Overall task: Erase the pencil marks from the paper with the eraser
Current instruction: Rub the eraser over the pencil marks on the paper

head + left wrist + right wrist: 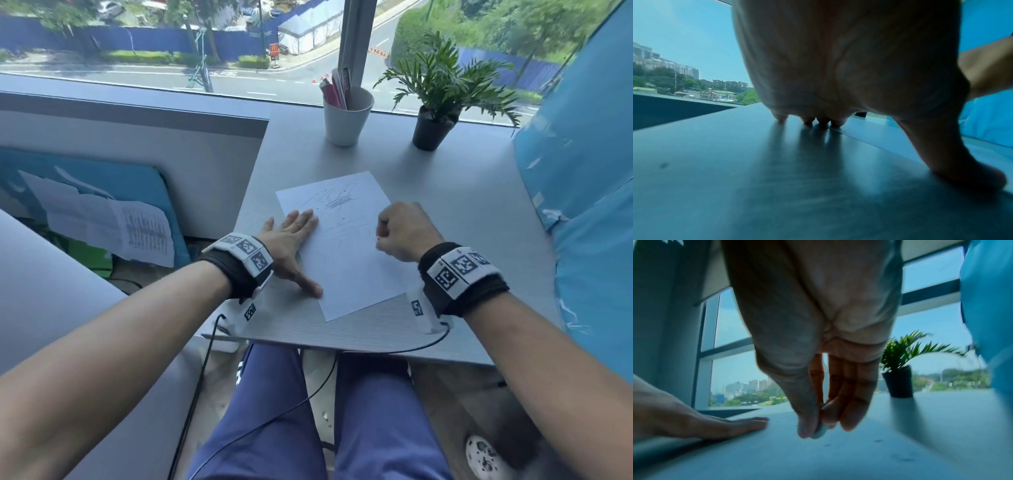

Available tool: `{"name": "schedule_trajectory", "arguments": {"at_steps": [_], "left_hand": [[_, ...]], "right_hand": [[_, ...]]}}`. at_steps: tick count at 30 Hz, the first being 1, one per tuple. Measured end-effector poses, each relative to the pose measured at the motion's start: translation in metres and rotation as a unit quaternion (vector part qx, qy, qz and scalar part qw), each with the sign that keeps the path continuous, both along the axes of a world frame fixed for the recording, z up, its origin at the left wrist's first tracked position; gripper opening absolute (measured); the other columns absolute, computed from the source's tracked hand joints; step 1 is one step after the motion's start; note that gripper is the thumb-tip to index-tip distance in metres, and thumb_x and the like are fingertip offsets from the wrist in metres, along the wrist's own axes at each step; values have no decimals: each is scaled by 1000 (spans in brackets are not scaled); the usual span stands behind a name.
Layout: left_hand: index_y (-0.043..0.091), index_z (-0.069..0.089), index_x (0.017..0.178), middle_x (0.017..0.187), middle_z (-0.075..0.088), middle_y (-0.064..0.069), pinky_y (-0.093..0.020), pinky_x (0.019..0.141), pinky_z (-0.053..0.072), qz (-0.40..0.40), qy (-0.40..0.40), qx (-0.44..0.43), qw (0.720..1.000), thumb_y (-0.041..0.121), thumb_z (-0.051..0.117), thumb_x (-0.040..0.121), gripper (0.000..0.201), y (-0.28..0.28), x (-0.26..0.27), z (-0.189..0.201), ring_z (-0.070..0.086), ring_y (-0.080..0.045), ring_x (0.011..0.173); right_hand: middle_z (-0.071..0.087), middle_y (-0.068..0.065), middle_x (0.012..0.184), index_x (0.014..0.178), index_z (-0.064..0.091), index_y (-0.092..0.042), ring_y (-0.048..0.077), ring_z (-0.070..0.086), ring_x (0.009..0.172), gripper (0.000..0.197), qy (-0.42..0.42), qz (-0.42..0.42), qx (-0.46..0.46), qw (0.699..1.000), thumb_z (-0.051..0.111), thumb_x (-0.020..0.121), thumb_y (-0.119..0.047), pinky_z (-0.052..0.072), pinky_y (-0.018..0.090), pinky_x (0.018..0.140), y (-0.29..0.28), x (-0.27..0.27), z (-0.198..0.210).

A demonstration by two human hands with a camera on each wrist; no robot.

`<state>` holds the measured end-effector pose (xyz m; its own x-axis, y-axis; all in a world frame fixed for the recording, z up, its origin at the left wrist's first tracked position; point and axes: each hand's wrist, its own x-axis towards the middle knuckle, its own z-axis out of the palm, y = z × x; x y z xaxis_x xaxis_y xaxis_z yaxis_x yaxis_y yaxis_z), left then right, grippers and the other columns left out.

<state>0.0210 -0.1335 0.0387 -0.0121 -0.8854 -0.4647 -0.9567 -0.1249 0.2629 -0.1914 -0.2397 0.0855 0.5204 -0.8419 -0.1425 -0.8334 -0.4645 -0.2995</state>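
Note:
A white sheet of paper (pixel 346 260) lies on the grey desk, with pencil scribbles (pixel 337 200) near its far end and fainter marks in the middle. My left hand (pixel 291 240) lies flat with straight fingers, pressing the sheet's left edge. My right hand (pixel 402 231) hovers at the sheet's right side with curled fingers. In the right wrist view its thumb and fingers pinch a small pale eraser (pixel 820 432) just above the paper (pixel 818 456). The left wrist view shows the left hand (pixel 838 65) with fingertips and thumb down on the desk.
A white cup (pixel 346 118) of pens and a small potted plant (pixel 436 99) stand at the desk's far edge by the window. A blue covered object (pixel 589 178) lines the right side. The desk (pixel 462 212) ends at my lap; cables hang there.

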Motion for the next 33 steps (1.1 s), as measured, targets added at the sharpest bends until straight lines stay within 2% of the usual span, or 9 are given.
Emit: {"name": "schedule_trajectory", "arguments": {"at_steps": [3,6,10,15,20,22,26,29,33], "left_hand": [[22,-25,154,161,-31,8,-49,119,-18,-3,-10,17,1000,88,74,44,162,-9,1,1,-28,-12,147],[21,-27,153,160,-34,7,-49,118,-19,-4,-9,28,1000,87,75,42,165,-13,0,3,-30,-13,147],[21,-26,154,160,-33,7,-51,119,-17,-4,-7,20,1000,86,76,42,165,-11,1,-1,-30,-13,146],[22,-28,153,158,-36,7,-51,120,-17,-13,-5,26,1000,93,69,37,167,-12,4,-5,-34,-13,145],[22,-26,154,160,-34,6,-52,119,-16,-11,-6,26,1000,93,70,35,168,-14,3,-4,-31,-14,146],[22,-26,154,160,-34,7,-52,119,-17,-10,-9,27,1000,90,73,38,167,-14,2,-3,-31,-13,146],[29,-27,153,158,-37,6,-53,119,-17,-17,-19,34,999,88,74,40,163,-13,1,1,-33,-13,145],[37,-24,153,158,-38,4,-55,118,-17,-22,-18,39,999,87,75,40,158,-14,0,4,-33,-16,145],[36,-25,153,157,-39,3,-55,117,-20,-20,-16,45,999,85,77,42,158,-14,0,6,-35,-17,145]], "right_hand": [[68,-3,71,78,77,-17,4,58,62,8,-61,107,62,990,77,74,-11,50,19,68,18,32,2],[66,-7,64,83,80,-17,-6,56,51,11,-92,126,77,985,80,73,-13,51,14,64,14,57,-3],[72,-4,73,81,80,-18,3,59,66,10,-120,75,47,989,81,72,-17,50,17,70,7,65,-13],[73,-12,71,79,81,-18,-8,60,57,9,-72,168,118,976,83,70,-17,48,7,61,26,58,-11],[77,-2,81,82,81,-16,6,69,80,10,-112,70,61,989,79,73,-20,55,24,83,-4,64,-10],[76,-2,78,80,81,-15,7,69,78,10,-103,80,61,990,80,72,-20,55,25,79,4,64,-11],[73,-3,65,76,80,-19,3,65,59,11,-11,165,170,971,85,67,-20,48,13,54,24,58,-6],[71,-8,67,78,80,-21,-4,59,60,13,-57,117,127,983,86,67,-23,41,4,54,6,63,-7],[75,-2,78,79,80,-17,4,63,69,10,-126,54,79,987,84,70,-20,47,14,65,5,65,-15]]}}
